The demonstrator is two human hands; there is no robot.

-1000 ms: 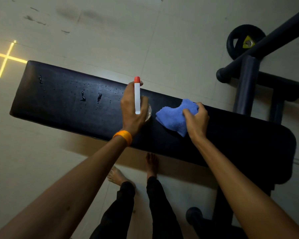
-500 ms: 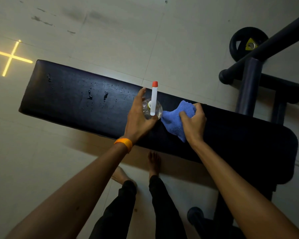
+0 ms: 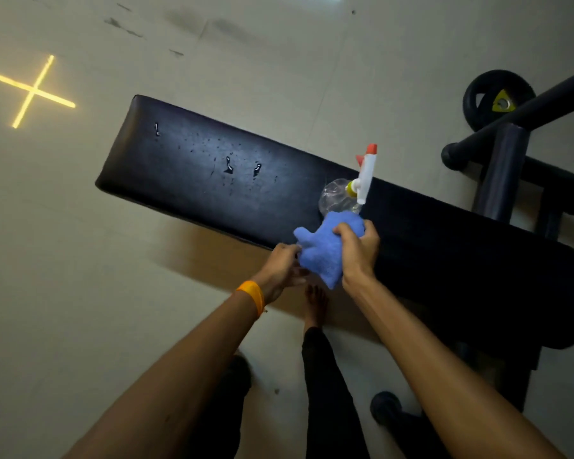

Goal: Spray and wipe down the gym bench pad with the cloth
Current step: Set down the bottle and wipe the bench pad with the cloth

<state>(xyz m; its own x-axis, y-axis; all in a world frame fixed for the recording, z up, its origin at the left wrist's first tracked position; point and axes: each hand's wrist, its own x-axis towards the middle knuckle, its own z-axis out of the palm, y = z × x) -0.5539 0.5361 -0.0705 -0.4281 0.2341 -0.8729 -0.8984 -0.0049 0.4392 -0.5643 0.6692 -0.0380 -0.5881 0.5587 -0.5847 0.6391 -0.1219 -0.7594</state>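
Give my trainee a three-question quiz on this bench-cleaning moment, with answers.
1. True or false: the spray bottle stands on the floor.
2. The right hand grips: A) the blue cloth B) the bottle C) a phone.
3. Which wrist wears the orange band?
Key: 1 false, it stands on the bench pad; 2 A; 3 left.

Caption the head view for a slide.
Right hand grips the blue cloth over the droplet-speckled bench pad, left hand at the cloth's edge; spray bottle stands on the pad.
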